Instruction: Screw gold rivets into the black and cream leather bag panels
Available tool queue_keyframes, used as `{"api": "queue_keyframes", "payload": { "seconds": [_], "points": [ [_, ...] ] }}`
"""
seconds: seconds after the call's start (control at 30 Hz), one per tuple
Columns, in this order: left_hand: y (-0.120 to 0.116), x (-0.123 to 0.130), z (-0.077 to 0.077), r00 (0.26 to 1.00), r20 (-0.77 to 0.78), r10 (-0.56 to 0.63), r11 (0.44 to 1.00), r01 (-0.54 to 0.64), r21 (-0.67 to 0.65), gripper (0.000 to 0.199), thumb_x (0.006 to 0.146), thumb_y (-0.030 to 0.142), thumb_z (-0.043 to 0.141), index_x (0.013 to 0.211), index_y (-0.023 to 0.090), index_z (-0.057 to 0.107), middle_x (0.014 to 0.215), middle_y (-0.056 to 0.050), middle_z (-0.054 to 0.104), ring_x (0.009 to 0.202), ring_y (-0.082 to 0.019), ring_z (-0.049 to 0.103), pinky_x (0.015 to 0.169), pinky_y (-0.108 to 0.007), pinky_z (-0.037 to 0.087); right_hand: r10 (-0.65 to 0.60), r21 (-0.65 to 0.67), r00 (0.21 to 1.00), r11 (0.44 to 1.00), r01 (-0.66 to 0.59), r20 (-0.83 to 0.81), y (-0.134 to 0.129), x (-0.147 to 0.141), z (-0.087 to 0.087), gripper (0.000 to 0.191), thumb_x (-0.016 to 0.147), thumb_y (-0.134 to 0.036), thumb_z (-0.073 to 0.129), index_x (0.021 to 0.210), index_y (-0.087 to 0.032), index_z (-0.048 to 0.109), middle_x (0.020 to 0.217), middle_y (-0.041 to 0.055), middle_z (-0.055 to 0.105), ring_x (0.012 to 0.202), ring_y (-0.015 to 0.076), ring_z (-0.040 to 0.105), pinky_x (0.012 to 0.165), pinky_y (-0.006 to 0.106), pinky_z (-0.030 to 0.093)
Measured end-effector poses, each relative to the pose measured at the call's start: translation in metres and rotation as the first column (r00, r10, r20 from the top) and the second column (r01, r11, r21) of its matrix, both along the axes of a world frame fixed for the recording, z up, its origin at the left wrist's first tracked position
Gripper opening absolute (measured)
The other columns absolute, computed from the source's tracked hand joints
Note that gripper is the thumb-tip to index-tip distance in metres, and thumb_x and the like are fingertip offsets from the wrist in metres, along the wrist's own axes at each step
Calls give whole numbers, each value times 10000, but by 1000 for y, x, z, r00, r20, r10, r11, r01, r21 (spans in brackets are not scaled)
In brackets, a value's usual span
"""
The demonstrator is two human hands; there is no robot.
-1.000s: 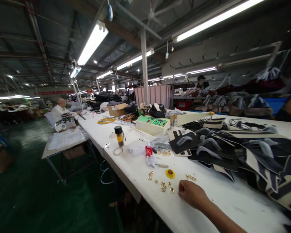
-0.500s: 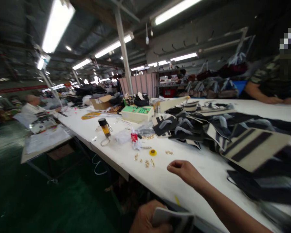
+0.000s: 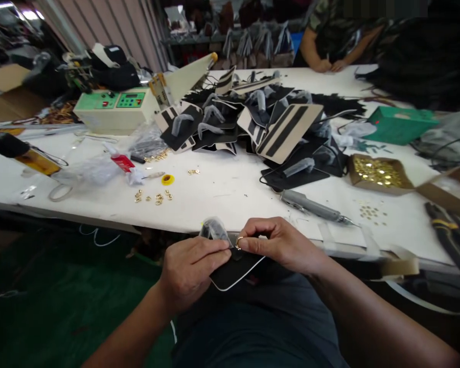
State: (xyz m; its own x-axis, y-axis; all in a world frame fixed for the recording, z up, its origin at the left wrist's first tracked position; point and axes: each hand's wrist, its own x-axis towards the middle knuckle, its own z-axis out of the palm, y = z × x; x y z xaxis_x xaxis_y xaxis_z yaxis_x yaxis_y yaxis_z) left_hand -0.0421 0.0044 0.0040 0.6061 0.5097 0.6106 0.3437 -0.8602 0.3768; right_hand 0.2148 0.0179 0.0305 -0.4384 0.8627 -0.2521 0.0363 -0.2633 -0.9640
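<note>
A black flat bag panel [image 3: 233,273] with a pale edge rests at the table's front edge, above my lap. My left hand [image 3: 191,266] grips it, fingers laid over its top beside a plastic-wrapped handle [image 3: 215,230]. Between the thumb and forefinger of my right hand [image 3: 272,243] is a small gold metal fitting [image 3: 238,243], held against the panel near my left fingertips. Its exact shape is partly hidden by the fingers. More loose gold fittings [image 3: 159,198] lie on the table to the left, near a yellow tape roll [image 3: 167,179].
Striped and black panels [image 3: 291,130] are heaped mid-table. A grey electric screwdriver [image 3: 310,205], a box of gold discs [image 3: 379,173] and pliers [image 3: 450,230] lie to the right. A red-labelled bottle [image 3: 121,162] and a control box [image 3: 115,110] stand left. A co-worker's hands [image 3: 331,65] rest across the table.
The view has swung down and right. My right hand has come from over the table to the panel, now with a gold fitting. My left hand has brought the panel up to the table edge.
</note>
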Motion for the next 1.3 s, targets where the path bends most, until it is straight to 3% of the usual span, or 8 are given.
{"api": "queue_keyframes", "payload": {
  "seconds": [0.2,0.3,0.6,0.73,0.97,1.13,1.3],
  "points": [
    [3,24,8,999,-38,-8,998,10,62,228,911,58,699,1115,145,746,1112,-109,814,937,-212,778,808,-352,642,-4,1,1000,1000,4,-16,-8,18,-6,327,851,-492,819,864,-167,781,843,15,708,712,122,605,677,254,497],
    [2,31,9,999,-43,-11,997,14,71,221,909,54,699,1105,144,747,1100,-108,817,926,-218,781,794,-353,646,-13,70,1000,998,11,20,-11,22,-9,260,879,-434,804,855,-175,787,847,7,703,724,117,606,686,246,488],
    [-1,39,-3,999,-33,-36,999,35,-24,397,804,-57,692,1153,126,730,1148,-133,796,988,-227,764,853,-371,638,-6,258,985,965,-39,173,-18,31,-12,114,933,-299,751,885,-210,804,859,-5,709,787,126,659,728,246,484],
    [-3,42,-8,999,-27,-43,997,41,-71,477,792,-74,648,1217,133,710,1179,-138,782,1019,-226,757,877,-362,637,-1,199,984,979,-35,180,-21,32,-15,132,924,-319,755,876,-204,800,853,-2,711,772,127,650,703,250,482],
    [-2,43,-11,1000,-7,-27,991,25,-133,450,830,-39,658,1221,177,710,1181,-119,788,1010,-208,765,883,-350,640,-38,-125,999,991,39,7,-25,31,-24,307,850,-462,827,958,-204,701,766,-26,647,638,120,579,572,248,464],
    [-2,46,-9,998,23,-55,990,58,-127,395,864,-16,668,1206,178,703,1185,-123,797,1039,-202,775,897,-341,641,-120,-78,992,990,117,-27,-24,29,-27,401,756,-419,917,939,-213,625,755,-47,617,659,110,564,553,219,428],
    [-2,46,-10,997,39,-62,986,68,-154,444,838,-47,674,1220,178,698,1135,-106,808,992,-196,779,865,-338,644,-123,-71,992,990,123,5,-28,27,-24,375,780,-490,883,890,-190,688,742,-16,652,654,128,600,580,251,478]
  ]
}}
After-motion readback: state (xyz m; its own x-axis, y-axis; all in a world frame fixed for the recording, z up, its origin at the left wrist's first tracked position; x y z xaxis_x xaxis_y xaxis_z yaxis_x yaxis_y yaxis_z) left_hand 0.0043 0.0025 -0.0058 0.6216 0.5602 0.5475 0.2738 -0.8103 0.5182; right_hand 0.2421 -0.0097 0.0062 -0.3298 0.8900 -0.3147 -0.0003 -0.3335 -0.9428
